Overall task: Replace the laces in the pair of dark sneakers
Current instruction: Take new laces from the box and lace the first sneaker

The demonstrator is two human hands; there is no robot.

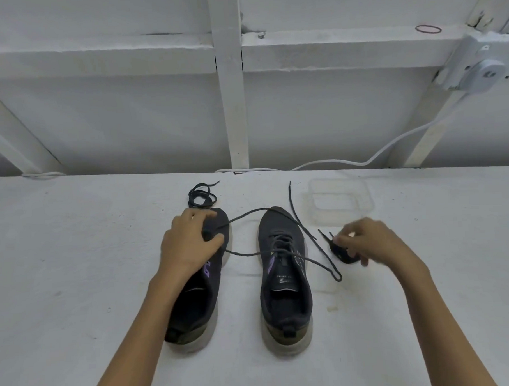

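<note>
A white table (75,259) fills the lower half of the view, with a white framed wall behind it. Two dark sneakers stand side by side near the middle, toes pointing away from the person. Both forearms reach in from the bottom edge.

The left arm runs over the heel of the left sneaker (194,306). The left hand (191,239) lies palm-down on its forefoot, fingers and thumb curled round the toe and gripping it. The right sneaker (284,279) stands free, with a lace in its eyelets.

The right arm angles inward. The right hand (363,240) hovers low just right of that shoe, and its fingertips pinch a small bundled lace (342,251).

A clear plastic container (339,200) sits beyond the right hand. A long loose lace (244,254) runs from under the left hand's fingers, loops across the right sneaker and ends near the right hand. A coiled lace (202,196) lies just beyond the left sneaker's toe. A red rubber band (428,29) rests on the wall ledge.
</note>
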